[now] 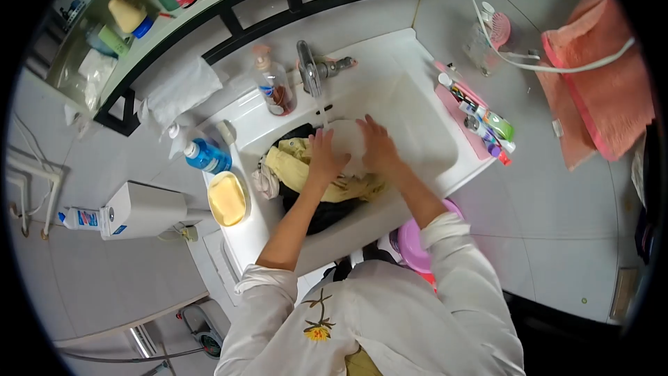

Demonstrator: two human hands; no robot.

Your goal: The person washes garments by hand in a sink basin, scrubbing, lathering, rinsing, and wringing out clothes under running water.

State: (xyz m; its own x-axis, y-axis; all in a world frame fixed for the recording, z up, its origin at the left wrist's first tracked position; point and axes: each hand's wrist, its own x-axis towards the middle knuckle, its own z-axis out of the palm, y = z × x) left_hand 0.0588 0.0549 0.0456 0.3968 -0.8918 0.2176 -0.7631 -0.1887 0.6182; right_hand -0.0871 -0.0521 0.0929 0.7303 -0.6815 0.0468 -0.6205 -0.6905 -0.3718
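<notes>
Both my hands are over the white sink (435,115), below the metal faucet (309,73), where water runs down. My left hand (325,160) has its fingers spread beside the yellow cloth (289,167). To its right my right hand (378,146) is open too, fingers apart, near a whitish round patch (348,141) that may be a basin or foamy water. The yellow cloth lies bunched with dark cloth (323,217) and a pale pinkish cloth (265,182) on the left side of the sink. Whether my palms touch the cloth is unclear.
On the left rim stand a yellow soap bar (227,199) in a dish and a blue bottle (207,157). A pump bottle (273,87) stands beside the faucet. A pink tray (463,122) with tubes lies on the right rim. A black-framed shelf (264,17) curves above.
</notes>
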